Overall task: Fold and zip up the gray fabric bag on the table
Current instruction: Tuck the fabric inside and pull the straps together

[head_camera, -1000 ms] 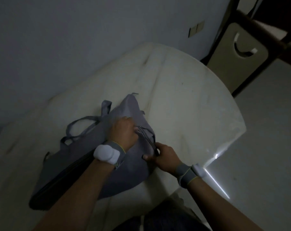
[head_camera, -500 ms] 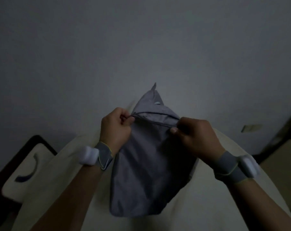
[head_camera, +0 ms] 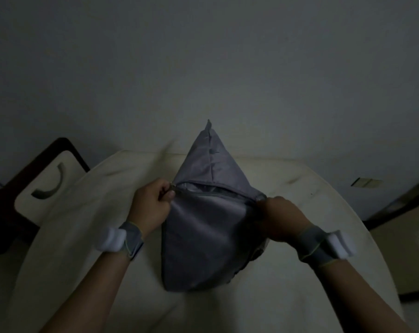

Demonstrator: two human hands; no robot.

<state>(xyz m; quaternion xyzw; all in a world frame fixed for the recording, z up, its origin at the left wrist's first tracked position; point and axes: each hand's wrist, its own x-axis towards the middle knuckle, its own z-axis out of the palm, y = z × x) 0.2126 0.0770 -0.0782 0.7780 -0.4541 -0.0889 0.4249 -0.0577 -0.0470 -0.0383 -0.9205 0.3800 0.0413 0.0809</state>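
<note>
Between left hand and right hand, pinched gray bag.

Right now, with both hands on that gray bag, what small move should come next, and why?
Probably draw the zipper pull rightward. The left hand pinches it at the left end, the gray bag gapes open along the zipper, and the right hand holds the far end taut.

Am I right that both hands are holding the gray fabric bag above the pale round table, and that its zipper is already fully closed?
Not quite: the head view shows the zipper gaping open between the left hand and right hand. Both do hold the gray fabric bag above the pale round table.
</note>
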